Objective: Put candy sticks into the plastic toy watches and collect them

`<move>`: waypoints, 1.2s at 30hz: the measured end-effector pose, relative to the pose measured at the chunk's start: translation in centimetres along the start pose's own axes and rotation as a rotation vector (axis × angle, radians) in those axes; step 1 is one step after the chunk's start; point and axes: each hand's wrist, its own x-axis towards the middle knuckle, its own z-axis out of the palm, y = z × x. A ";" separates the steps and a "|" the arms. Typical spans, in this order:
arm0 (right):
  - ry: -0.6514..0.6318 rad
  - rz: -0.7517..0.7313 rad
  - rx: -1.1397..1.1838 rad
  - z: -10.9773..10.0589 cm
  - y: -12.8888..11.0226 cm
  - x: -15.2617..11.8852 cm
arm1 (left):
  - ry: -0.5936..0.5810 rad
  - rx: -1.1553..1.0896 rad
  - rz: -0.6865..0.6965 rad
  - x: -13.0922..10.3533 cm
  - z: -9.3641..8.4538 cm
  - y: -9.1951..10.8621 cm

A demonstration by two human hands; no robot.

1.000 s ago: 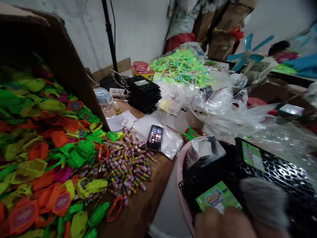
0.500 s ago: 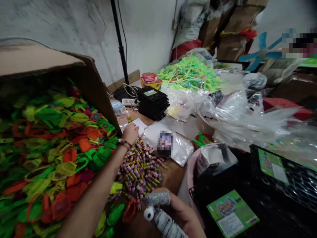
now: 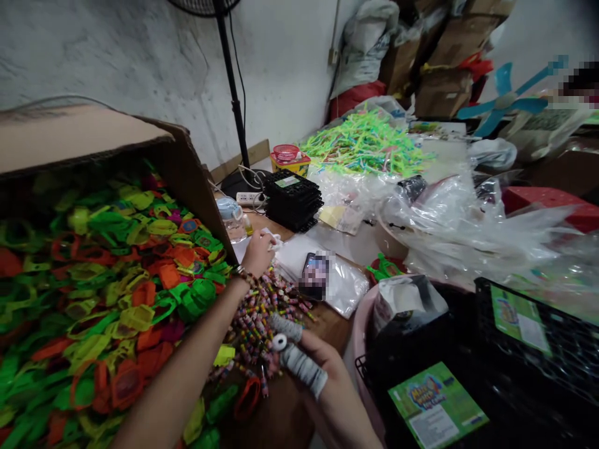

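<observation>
My left hand (image 3: 259,252) reaches to the far edge of the pile of small striped pieces (image 3: 266,318), its fingers closed at something white and thin (image 3: 277,242) that I cannot make out clearly. My right hand (image 3: 318,368) is over the near right side of that pile. Grey wrapping covers its thumb and a finger, and between them it holds a small white round piece (image 3: 279,342). A phone (image 3: 314,274) lies on clear plastic bags (image 3: 346,290) beyond the pile.
A cardboard box (image 3: 178,156) of bright toy watches (image 3: 140,293) fills the left. Black trays (image 3: 292,202) are stacked behind; a pink tub (image 3: 362,324) with black packs stands right. Plastic bags (image 3: 449,212) and green strips (image 3: 365,143) lie farther back.
The view has shifted a little. My right hand has moved up and forward over the pile with the white piece. White material now shows at my left fingertips.
</observation>
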 end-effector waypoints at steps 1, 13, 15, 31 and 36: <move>0.040 -0.050 0.006 0.0 -0.5 0.5 | -0.004 0.004 0.004 -0.4 -0.2 0.5; 0.333 -0.851 -0.250 1.5 -1.2 2.0 | -0.165 0.031 0.186 -9.1 -6.8 8.8; 0.355 -0.859 -0.263 1.7 -0.7 1.7 | -0.155 0.064 0.206 -9.6 -6.8 8.7; 0.374 -0.917 -0.838 1.0 -1.3 1.0 | -0.183 0.081 0.195 -11.4 -6.7 7.6; 0.232 -0.935 -0.553 0.7 -0.6 1.3 | -0.224 -0.005 0.140 -11.4 -6.7 7.6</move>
